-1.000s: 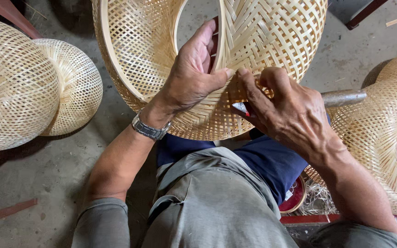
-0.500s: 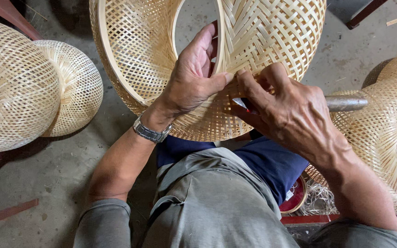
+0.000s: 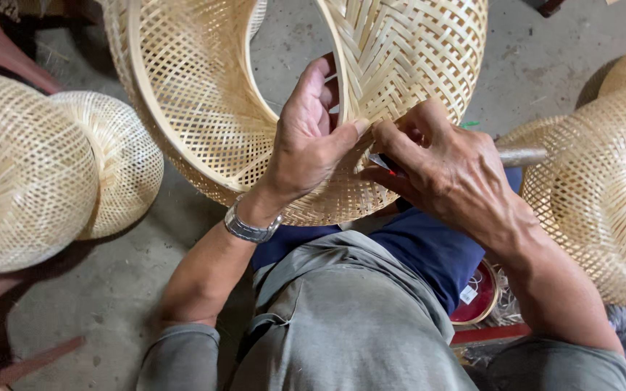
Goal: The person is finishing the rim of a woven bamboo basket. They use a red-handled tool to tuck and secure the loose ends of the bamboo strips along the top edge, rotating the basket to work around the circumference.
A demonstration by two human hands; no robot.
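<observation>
Your right hand [image 3: 451, 170] is hiding most of a grey-handled tool [image 3: 522, 156]; the woven basket [image 3: 204, 108] is running off the top edge.

A grey concrete floor [image 3: 88, 289] carries woven bamboo baskets: two at the left [image 3: 45, 166], another at the right [image 3: 603, 188].

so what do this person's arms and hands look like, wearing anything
Both hands, left hand and right hand, are bare, with no gloves or rings that show. The left wrist carries a silver metal-link watch band. Both forearms are bare; grey sleeves cover the upper arms, ending around the elbow.
</observation>
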